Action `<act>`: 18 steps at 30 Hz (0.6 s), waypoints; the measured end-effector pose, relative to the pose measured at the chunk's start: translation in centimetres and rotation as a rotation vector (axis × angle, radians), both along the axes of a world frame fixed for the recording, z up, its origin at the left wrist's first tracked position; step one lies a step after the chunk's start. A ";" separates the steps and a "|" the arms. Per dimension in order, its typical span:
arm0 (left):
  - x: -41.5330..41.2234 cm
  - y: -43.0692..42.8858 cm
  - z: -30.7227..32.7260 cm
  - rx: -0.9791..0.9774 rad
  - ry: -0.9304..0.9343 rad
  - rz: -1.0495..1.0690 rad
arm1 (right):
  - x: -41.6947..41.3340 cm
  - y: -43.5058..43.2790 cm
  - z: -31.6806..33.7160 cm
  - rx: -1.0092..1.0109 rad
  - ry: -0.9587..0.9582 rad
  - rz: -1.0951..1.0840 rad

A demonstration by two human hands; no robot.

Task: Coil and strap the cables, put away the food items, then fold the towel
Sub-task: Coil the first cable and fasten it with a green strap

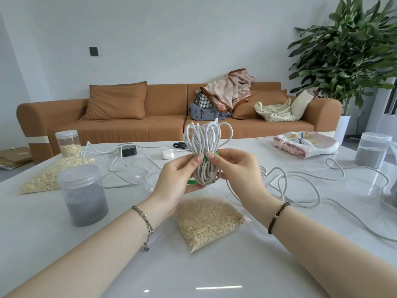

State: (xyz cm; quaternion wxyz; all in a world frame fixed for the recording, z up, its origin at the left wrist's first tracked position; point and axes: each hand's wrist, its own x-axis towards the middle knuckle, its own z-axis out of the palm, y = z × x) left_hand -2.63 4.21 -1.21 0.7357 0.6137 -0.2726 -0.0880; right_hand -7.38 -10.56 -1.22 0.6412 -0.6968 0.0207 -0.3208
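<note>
Left hand (178, 181) is curled round the lower half of the coiled white cable (203, 145), thumb pressed on the front, holding the bundle upright above the table (214, 274). Right hand (235, 168) is just beside it on the other side, thumb and forefinger pinching the green strap (212, 156) right at the bundle's waist. The strap's other end pokes out lower down by the left hand's fingers. The loops fan out above both hands.

Straight below the hands there's a bag of oats (209, 222) lying flat. Off to the left there's a jar of grey powder (86, 196) with its lid on, then a second oat bag (47, 177) and an oat jar (68, 143) further back. A loose cable (281, 186) sprawls over the right side of the table. The towel (305, 145) lies bunched up at the far right, near another grey jar (373, 151).
</note>
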 end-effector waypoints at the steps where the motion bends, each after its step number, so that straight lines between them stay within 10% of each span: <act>1: 0.0 0.0 0.0 -0.010 -0.008 0.012 | -0.1 0.0 0.1 -0.006 0.006 0.019; 18: 0.2 -0.5 -1.0 0.059 -0.074 0.070 | -0.6 0.6 0.0 -0.331 0.079 -0.046</act>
